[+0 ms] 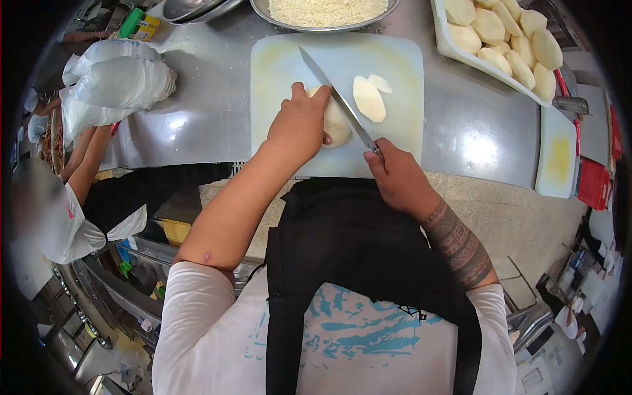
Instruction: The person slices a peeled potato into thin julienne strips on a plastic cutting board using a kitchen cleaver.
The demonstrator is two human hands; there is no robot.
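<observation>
My left hand [299, 122] is closed over a large peeled potato [337, 126] on the white cutting board [276, 62]. In my right hand [398, 172] is the handle of a kitchen knife [339, 99]. Its long blade points away and to the left, right alongside the potato. Two pale cut slices, one large potato slice [368, 100] and a smaller piece [380, 83], lie on the board to the right of the blade. My left hand hides part of the potato.
A white tub [490, 66] of peeled potatoes stands at the upper right, a second cutting board [556, 155] beside it. At the top is a metal bowl [316, 27] of finely chopped pale food. Plastic bags [118, 79] lie at left, near another person [59, 210].
</observation>
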